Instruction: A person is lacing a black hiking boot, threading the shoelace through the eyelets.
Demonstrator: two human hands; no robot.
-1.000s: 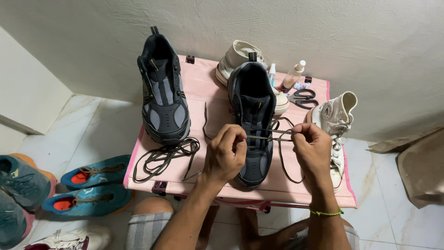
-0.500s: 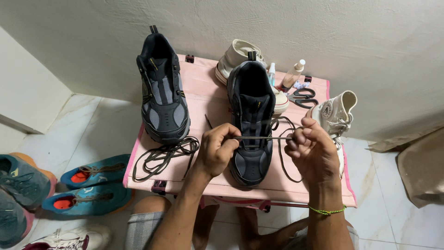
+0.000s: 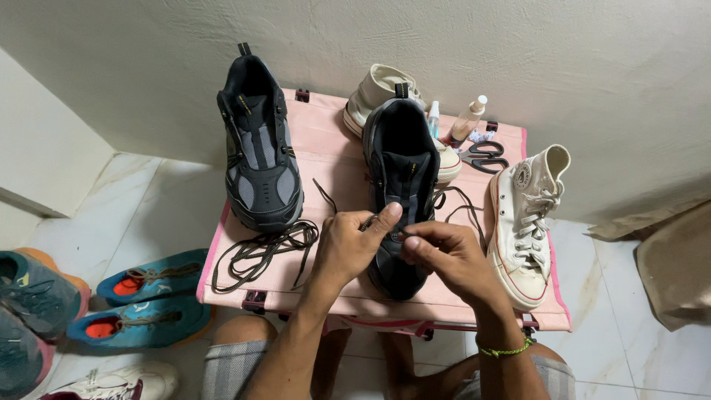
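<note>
The black trail shoe (image 3: 404, 185) stands mid-table on the pink table (image 3: 333, 148), and both hands meet over its tongue: the left hand (image 3: 352, 248) pinches the dark shoelace (image 3: 368, 220), while the right hand (image 3: 444, 255) grips the lace's other run. Lacing goes best, I judge, with both strands taut and flat at each eyelet. Left of that shoe lie its mate (image 3: 259, 159) and a loose lace (image 3: 259, 252); right of it, a white high-top sneaker (image 3: 526, 222).
</note>
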